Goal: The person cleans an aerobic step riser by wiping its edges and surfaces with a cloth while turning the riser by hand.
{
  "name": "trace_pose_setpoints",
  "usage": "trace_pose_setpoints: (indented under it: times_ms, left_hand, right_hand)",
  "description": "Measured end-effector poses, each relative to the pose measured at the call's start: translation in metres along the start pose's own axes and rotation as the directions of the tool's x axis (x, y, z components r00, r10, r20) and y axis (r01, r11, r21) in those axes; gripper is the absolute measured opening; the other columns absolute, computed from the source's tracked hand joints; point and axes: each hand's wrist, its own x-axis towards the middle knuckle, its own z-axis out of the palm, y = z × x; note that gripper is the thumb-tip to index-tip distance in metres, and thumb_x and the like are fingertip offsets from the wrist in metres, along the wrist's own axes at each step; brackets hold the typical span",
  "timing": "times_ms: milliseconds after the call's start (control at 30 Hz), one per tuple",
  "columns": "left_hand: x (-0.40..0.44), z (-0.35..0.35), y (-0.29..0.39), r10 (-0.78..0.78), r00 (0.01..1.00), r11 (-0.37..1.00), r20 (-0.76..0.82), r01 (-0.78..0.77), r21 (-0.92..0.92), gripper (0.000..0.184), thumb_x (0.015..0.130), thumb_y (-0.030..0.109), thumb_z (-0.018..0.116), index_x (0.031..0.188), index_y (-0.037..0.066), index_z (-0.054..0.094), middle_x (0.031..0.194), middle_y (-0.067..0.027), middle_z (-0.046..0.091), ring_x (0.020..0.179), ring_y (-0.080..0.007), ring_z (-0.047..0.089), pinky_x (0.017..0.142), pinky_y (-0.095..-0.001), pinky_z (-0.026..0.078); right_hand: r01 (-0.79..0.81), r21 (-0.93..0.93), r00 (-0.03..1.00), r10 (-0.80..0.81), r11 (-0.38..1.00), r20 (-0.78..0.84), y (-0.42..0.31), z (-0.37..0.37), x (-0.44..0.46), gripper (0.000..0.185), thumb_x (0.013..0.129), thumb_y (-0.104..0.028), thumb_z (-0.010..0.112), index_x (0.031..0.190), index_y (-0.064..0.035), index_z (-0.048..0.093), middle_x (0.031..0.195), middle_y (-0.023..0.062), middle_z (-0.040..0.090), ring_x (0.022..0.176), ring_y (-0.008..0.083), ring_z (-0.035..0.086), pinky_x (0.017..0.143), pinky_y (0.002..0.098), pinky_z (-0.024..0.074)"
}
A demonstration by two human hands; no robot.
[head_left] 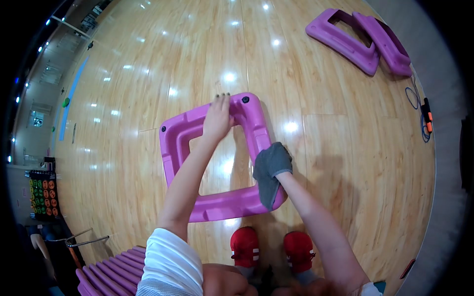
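A square, hollow purple aerobic step riser [222, 206] is in front of me, with its black foot pads facing up. My left hand [217, 118] holds its far side, fingers over the outer rim and thumb on the inner side. A grey cloth [268, 190] is wrapped around my right hand [279, 160], which presses it onto the riser's right side near the near corner. The cloth hides the right fingers.
Two more purple risers [340, 39] lie against each other at the far right. A cord with black and orange handles [427, 116] lies by the right wall. Stacked purple risers [111, 274] stand at lower left, near a metal bar [89, 241] and a rack of round weights [43, 196]. My red shoes [245, 246] are below.
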Motion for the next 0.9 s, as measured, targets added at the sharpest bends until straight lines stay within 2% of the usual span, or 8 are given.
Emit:
trace_pose_setpoints:
  times_ms: [33,200,267,333,433,533,833,900]
  left_hand:
    - [-0.020,-0.003,0.007,0.042,0.998,0.997,0.043,-0.039,-0.066,0.065,0.076,0.017,0.066,0.131,-0.003,0.037,0.131,-0.0239,0.043,0.124,-0.0382,0.040,0.105,-0.0426,0.033]
    - [-0.137,-0.055,0.072,-0.064,0.863,0.904,0.501,0.263,-0.337,0.056,0.079,0.035,0.065,0.121,0.000,0.051,0.118,-0.0219,0.054,0.110,-0.0357,0.052,0.095,-0.0418,0.041]
    - [-0.191,-0.046,0.082,-0.007,0.891,0.921,0.455,0.183,-0.343,0.065,0.071,0.039,0.071,0.120,0.000,0.052,0.114,-0.0199,0.058,0.109,-0.0347,0.053,0.094,-0.0415,0.042]
    - [-0.221,-0.042,0.099,-0.020,0.898,0.911,0.439,0.198,-0.363,0.074,0.063,0.045,0.075,0.118,0.000,0.054,0.112,-0.0166,0.059,0.108,-0.0328,0.053,0.094,-0.0426,0.041]
    - [-0.241,-0.027,0.106,-0.015,0.947,0.937,0.322,0.125,-0.325,0.074,0.060,0.048,0.075,0.115,0.002,0.057,0.111,-0.0131,0.060,0.107,-0.0302,0.053,0.095,-0.0419,0.039]
    - [-0.242,-0.021,0.102,0.012,0.973,0.953,0.229,0.058,-0.297,0.070,0.057,0.048,0.075,0.110,0.004,0.060,0.111,-0.0097,0.061,0.107,-0.0278,0.053,0.095,-0.0403,0.039]
    - [-0.260,-0.003,0.095,0.055,0.995,0.888,0.085,-0.009,-0.459,0.059,0.056,0.046,0.076,0.100,0.008,0.066,0.103,-0.0050,0.065,0.106,-0.0240,0.053,0.100,-0.0404,0.036]
    - [-0.262,-0.003,0.094,0.026,0.994,0.883,0.107,0.028,-0.469,0.058,0.056,0.047,0.076,0.099,0.009,0.066,0.105,-0.0050,0.065,0.108,-0.0247,0.053,0.102,-0.0419,0.033]
  right_hand:
    - [-0.290,0.365,0.948,0.317,0.885,-0.016,-0.001,0.001,-0.001,0.031,0.073,-0.029,0.060,0.080,0.0001,0.067,0.084,0.0210,0.066,0.086,0.0337,0.065,0.075,0.0411,0.0523]
    - [-0.233,0.425,0.962,0.271,0.875,-0.030,0.004,0.005,-0.001,0.030,0.076,-0.028,0.057,0.080,0.0000,0.066,0.083,0.0226,0.065,0.087,0.0341,0.065,0.078,0.0399,0.0519]
    - [-0.231,0.457,0.966,0.260,0.859,-0.001,0.007,0.002,0.004,0.030,0.076,-0.028,0.057,0.079,0.0002,0.066,0.083,0.0227,0.065,0.086,0.0342,0.065,0.077,0.0396,0.0518]
    - [0.389,-0.405,0.921,-0.362,0.827,0.146,0.016,0.019,0.018,0.030,0.078,-0.026,0.054,0.077,0.0012,0.065,0.082,0.0251,0.064,0.082,0.0341,0.065,0.074,0.0395,0.0519]
    - [-0.057,0.343,0.984,0.112,0.938,-0.142,0.024,0.034,0.014,0.029,0.079,-0.026,0.053,0.075,-0.0001,0.066,0.081,0.0227,0.065,0.078,0.0350,0.065,0.069,0.0408,0.0514]
    - [0.391,-0.098,0.920,-0.392,0.915,0.006,0.035,0.035,0.013,0.029,0.078,-0.027,0.053,0.073,-0.0021,0.066,0.082,0.0196,0.066,0.076,0.0345,0.064,0.066,0.0416,0.0508]
    - [0.414,-0.547,0.908,-0.374,0.727,0.190,-0.004,0.001,-0.043,0.022,0.082,-0.024,0.053,0.079,-0.0075,0.068,0.081,0.0129,0.067,0.074,0.0268,0.065,0.068,0.0351,0.0509]
    - [0.357,-0.090,0.913,-0.368,0.930,-0.178,0.018,0.019,-0.052,0.017,0.081,-0.019,0.056,0.084,-0.0072,0.067,0.084,0.0115,0.067,0.077,0.0246,0.065,0.069,0.0330,0.0508]
